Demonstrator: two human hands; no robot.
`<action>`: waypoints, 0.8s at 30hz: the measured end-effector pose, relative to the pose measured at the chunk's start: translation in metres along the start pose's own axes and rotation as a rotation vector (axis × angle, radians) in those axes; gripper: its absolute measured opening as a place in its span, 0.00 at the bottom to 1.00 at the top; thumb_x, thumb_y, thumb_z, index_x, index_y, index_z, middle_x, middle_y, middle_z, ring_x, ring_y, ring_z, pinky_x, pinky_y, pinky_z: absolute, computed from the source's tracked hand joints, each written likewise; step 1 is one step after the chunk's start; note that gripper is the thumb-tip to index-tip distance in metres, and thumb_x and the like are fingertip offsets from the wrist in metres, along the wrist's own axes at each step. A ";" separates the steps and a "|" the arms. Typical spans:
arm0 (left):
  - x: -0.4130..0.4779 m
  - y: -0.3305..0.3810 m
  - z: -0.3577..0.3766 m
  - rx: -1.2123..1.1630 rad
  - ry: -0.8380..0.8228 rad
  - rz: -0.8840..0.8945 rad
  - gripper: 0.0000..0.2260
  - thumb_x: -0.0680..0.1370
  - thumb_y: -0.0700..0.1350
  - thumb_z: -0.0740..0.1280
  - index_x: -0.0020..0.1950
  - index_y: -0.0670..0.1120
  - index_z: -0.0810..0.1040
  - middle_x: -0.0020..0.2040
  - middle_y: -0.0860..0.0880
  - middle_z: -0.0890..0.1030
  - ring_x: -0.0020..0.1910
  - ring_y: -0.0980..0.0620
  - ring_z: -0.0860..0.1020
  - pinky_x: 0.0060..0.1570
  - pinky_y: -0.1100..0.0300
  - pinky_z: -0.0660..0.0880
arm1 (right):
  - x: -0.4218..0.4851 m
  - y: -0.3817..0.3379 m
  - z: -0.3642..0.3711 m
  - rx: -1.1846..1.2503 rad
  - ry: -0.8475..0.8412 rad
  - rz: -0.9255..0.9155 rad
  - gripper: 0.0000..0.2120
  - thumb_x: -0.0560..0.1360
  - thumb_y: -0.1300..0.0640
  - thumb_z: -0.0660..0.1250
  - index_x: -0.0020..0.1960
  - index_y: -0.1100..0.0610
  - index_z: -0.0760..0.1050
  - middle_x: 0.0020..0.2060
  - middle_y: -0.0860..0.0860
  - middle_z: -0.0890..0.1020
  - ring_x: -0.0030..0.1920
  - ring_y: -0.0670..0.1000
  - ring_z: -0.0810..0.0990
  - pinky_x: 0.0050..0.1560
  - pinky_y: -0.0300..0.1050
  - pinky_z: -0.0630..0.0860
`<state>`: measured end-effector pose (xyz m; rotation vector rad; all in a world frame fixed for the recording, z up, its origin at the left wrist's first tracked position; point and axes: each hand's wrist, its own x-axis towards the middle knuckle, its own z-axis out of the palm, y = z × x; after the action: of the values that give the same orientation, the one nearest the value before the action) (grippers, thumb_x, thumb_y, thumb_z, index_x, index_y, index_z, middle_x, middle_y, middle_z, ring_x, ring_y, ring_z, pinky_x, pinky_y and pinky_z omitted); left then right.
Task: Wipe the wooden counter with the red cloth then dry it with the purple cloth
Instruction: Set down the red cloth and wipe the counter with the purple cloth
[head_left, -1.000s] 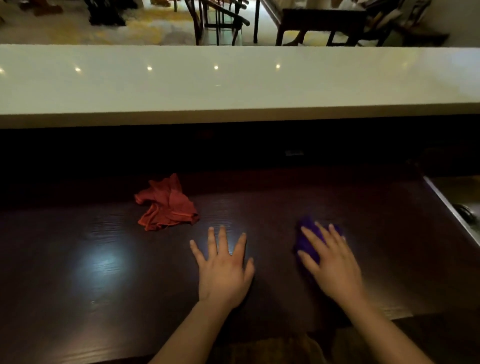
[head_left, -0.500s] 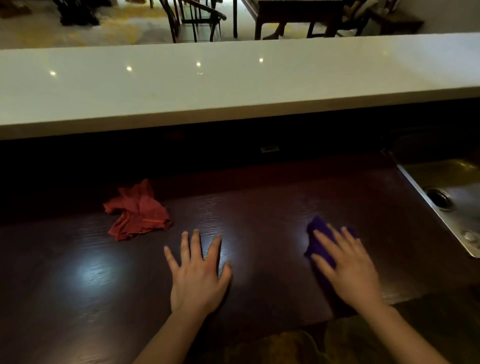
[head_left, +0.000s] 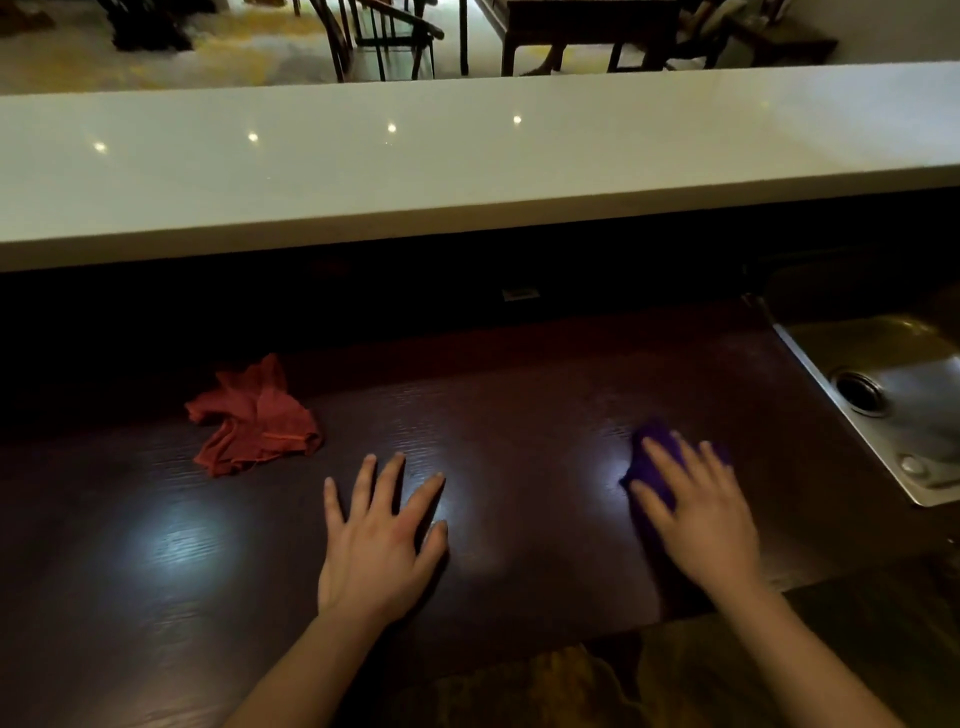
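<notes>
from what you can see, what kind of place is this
Probably a home kitchen bar open to a dining area: a steel sink set in the dark wooden counter, a raised white ledge, chairs beyond.

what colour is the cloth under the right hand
Purple: the cloth pressed flat under the right hand, seen in the head view.

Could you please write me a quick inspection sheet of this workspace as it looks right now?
Surface: dark wooden counter, glossy, light glare.
Job's things: red cloth crumpled, lying apart from both hands; purple cloth under the right hand.
Clutter: nothing seen.
Hands: left hand flat, fingers spread on bare wood; right hand pressed on the purple cloth.
Cables: nothing seen.
Surroundings: white upper ledge; steel sink at right; chairs beyond.
</notes>
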<state>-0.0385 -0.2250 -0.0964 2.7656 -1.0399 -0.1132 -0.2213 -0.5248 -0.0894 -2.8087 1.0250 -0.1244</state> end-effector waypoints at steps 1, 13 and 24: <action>0.001 0.001 0.000 0.005 0.001 -0.002 0.23 0.78 0.63 0.53 0.73 0.63 0.63 0.77 0.46 0.63 0.78 0.43 0.52 0.72 0.32 0.46 | 0.015 -0.003 -0.001 0.002 0.000 0.104 0.29 0.76 0.34 0.51 0.75 0.42 0.60 0.75 0.52 0.64 0.75 0.60 0.58 0.75 0.59 0.55; 0.021 0.040 0.005 -0.068 0.005 -0.229 0.26 0.75 0.65 0.49 0.69 0.59 0.67 0.74 0.40 0.63 0.76 0.38 0.51 0.71 0.30 0.44 | 0.004 0.027 0.001 0.009 -0.017 -0.067 0.28 0.76 0.33 0.51 0.74 0.40 0.61 0.75 0.49 0.66 0.75 0.56 0.60 0.74 0.57 0.58; 0.020 0.042 0.007 0.025 -0.006 -0.214 0.27 0.75 0.64 0.49 0.72 0.57 0.66 0.76 0.39 0.62 0.77 0.39 0.50 0.70 0.29 0.45 | 0.007 -0.047 0.020 -0.034 -0.016 -0.323 0.26 0.77 0.33 0.53 0.73 0.37 0.61 0.76 0.46 0.62 0.75 0.61 0.60 0.73 0.59 0.58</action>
<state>-0.0518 -0.2699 -0.0955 2.8926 -0.7481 -0.1386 -0.1838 -0.4912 -0.1008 -2.9786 0.5670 -0.1205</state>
